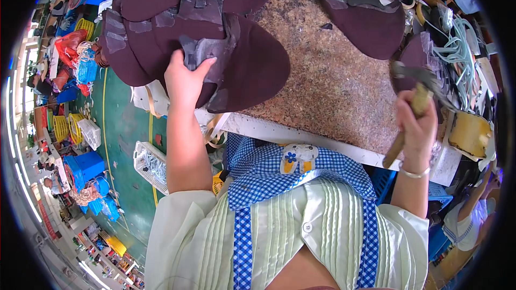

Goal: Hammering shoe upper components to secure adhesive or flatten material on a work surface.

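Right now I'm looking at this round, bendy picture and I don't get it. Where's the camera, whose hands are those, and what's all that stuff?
There's no robot here, just a person. The camera sits on their head and looks down, so you see nearly what they see. Its very wide lens makes straight edges look curved.

The right hand holds a hammer with a wooden handle. The left hand touches a pile of dark cloth pieces with grey patches; I can't tell whether it grips them.

They lie on a speckled brown table. Another dark piece lies farther right, and light blue cords hang near the right edge.
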Demonstrator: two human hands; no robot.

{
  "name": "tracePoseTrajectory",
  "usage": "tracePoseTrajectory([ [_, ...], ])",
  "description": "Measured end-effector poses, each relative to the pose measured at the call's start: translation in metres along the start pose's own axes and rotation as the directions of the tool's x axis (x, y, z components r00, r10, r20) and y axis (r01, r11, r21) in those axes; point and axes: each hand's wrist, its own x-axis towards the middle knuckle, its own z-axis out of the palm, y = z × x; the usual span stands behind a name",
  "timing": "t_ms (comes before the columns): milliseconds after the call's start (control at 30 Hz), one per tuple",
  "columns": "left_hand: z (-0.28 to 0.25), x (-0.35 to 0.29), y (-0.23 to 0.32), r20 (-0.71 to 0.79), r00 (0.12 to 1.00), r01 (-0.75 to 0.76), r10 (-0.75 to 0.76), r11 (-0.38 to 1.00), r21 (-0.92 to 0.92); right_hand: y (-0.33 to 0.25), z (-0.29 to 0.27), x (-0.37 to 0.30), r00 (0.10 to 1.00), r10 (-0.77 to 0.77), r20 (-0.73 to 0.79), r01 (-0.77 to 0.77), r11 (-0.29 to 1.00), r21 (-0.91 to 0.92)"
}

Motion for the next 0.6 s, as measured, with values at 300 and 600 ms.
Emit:
tracePoseTrajectory([
  [300,-0.096,-0.056,0.094,0.408,0.712,0.083,0.572,0.508,-0.857,-0.023,0.075,0.01,0.782,-0.268,0.562,0.068,0.934,0.35],
  [600,-0.041,-0.035,0.104,0.525,0.847,0.488,0.078,0.277,-0.828,-0.068,0.065,-0.01,0.701,0.159,0.695,-0.471,0.836,0.283],
])
